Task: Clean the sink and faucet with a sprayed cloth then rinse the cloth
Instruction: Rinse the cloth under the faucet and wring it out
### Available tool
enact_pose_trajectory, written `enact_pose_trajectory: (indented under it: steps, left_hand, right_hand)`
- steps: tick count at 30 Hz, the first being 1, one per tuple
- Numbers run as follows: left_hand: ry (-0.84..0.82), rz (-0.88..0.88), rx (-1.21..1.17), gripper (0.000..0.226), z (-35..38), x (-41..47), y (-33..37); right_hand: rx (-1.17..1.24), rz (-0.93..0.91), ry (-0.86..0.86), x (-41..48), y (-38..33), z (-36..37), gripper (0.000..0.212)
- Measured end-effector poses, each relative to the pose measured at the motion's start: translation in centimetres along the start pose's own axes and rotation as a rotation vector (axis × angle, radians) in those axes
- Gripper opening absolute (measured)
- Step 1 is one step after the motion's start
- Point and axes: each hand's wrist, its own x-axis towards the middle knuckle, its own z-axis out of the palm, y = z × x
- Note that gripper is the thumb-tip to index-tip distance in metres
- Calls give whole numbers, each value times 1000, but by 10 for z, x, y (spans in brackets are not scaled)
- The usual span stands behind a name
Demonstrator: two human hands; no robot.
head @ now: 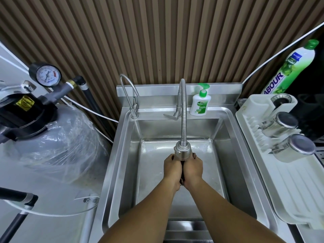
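Note:
A deep steel sink (pixel 126 155) fills the middle of the view. Its flexible gooseneck faucet (pixel 183 111) arches forward and ends in a spray head (pixel 182 152) over the basin. Directly under that head, my left hand (pixel 172 170) and my right hand (pixel 192 170) are pressed together, both shut on a dark cloth (pixel 182 172). Only a thin dark strip of the cloth shows between my palms. The basin floor around my hands looks wet. I cannot tell whether water is running.
A thin second tap (pixel 130 95) stands at the sink's back left. A green-capped soap pump bottle (pixel 199 102) sits on the back ledge. A white drying rack (pixel 273 149) with steel cups is on the right, a tall green detergent bottle (pixel 291 67) behind it. A wrapped tank with a pressure gauge (pixel 46 77) is on the left.

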Motion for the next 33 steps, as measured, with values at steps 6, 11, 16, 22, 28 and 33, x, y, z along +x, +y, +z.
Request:
enact_pose_trajectory:
  steps: [6,11,16,22,28,33]
  left_hand:
    - [62,48,37,14,1,5,10]
    - [45,47,105,8,-1,3,12]
    - [30,21,123,11,-1,1,13]
    - [-50,-100,-41,31,-11,5,19]
    - [-184,-155,-242,41,-43,-6,27]
    - [-281,-96,-290,25,-54,-11,6]
  right_hand:
    - [-80,-30,-28,4,-8,5,15]
    - [-116,-2,-46,10,-6,5,12]
    - [-147,4,-83,10,-7,3,6]
    - [19,160,-337,-5,-22,-6,31]
    - [184,224,-434,1,-19,-41,36]
    - [301,256,-496,-6,-5,-51,37]
